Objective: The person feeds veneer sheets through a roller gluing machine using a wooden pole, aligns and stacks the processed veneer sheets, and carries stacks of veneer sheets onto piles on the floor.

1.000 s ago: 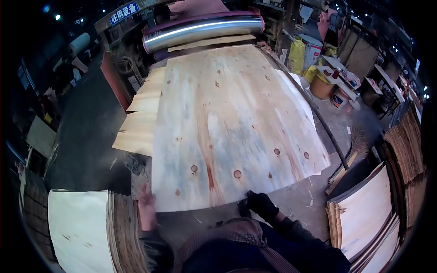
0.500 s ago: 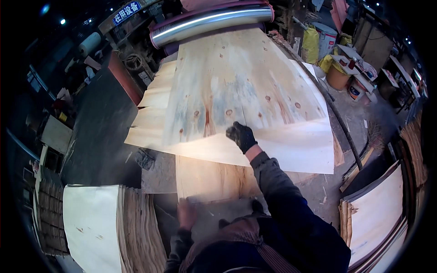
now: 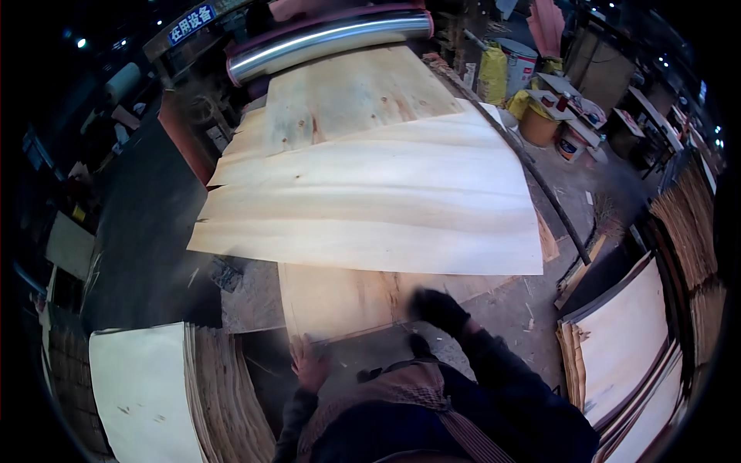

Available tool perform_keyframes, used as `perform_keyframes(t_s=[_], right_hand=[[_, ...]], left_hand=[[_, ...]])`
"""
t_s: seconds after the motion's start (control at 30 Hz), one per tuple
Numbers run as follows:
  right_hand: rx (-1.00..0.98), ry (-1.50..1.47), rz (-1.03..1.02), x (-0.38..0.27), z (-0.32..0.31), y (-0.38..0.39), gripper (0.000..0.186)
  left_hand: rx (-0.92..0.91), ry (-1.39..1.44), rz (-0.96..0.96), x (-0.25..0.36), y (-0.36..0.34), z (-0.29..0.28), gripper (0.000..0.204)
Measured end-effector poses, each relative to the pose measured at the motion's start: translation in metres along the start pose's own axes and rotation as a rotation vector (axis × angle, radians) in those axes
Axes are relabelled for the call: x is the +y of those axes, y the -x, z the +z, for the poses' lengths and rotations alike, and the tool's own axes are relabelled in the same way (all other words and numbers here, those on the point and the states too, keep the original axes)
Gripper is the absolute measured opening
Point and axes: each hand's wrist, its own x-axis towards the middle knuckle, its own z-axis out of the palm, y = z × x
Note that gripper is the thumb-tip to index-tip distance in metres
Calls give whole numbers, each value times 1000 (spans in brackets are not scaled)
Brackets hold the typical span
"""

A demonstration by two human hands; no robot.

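Observation:
My left hand (image 3: 310, 366) is bare, its fingers apart and reaching to the near left corner of a tan veneer sheet (image 3: 340, 297) low in front of me. Whether they press on that corner or only lie against it is not clear. My right hand (image 3: 440, 309), in a black glove, hovers by the right part of the same sheet, its fingers dark and blurred. Above it a wide pale veneer sheet (image 3: 370, 224) covers the table. Farther off, a knotty, stained veneer sheet (image 3: 347, 100) lies on the pale one, its far edge at a shiny metal roller (image 3: 332, 46).
Stacks of veneer stand at my near left (image 3: 139, 393) and near right (image 3: 625, 339). A long dark bar (image 3: 540, 181) runs along the table's right side. Beyond it are an orange-brown bucket (image 3: 538, 127), a white bucket (image 3: 570, 145) and a yellow sack (image 3: 492, 76).
The knotty sheet has slid away from me toward the roller, baring more of the pale sheet. My right hand has come off it and back toward me. The view has shifted slightly.

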Motion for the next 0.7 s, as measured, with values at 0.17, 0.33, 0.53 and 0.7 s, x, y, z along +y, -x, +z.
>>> perform_keyframes(t_s=[0.17, 0.33, 0.53, 0.7], right_hand=[[126, 71, 61, 0, 2, 65, 31], [109, 418, 57, -54, -3, 103, 33], [68, 2101, -257, -184, 69, 91, 35], [-222, 1606, -1242, -293, 215, 98, 66]], left_hand=[[6, -38, 20, -10, -13, 10, 86], [-158, -170, -101, 7, -22, 5, 86], [0, -146, -161, 31, -12, 5, 80], [8, -139, -181, 19, -21, 13, 73]])
